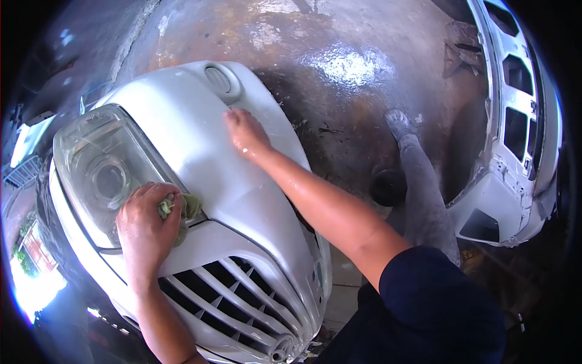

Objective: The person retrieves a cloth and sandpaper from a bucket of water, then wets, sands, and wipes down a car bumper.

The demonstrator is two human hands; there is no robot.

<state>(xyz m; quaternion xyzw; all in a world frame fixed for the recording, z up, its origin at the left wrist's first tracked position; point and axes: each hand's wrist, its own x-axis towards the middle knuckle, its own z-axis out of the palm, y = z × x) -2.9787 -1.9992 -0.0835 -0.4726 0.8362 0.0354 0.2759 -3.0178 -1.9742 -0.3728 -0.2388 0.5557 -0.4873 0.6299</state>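
Note:
A white car front (176,115) fills the left and middle of the head view. My left hand (148,221) is closed around a crumpled yellow-green cloth (191,206) at the inner lower corner of the clear headlight (91,158). Part of the cloth is hidden by the fingers. My right hand (247,132) rests on the white bumper, close to the round fog-lamp recess (219,79). Its fingers look extended and slightly blurred, and I see nothing in them. Below the left hand lies the slatted grille (236,297).
A detached white bumper (512,151) with rectangular openings stands at the right. My leg (421,188) and shoe are on the wet, stained floor (339,36). A dark round object (388,186) sits beside the leg. Bright daylight enters at the far left.

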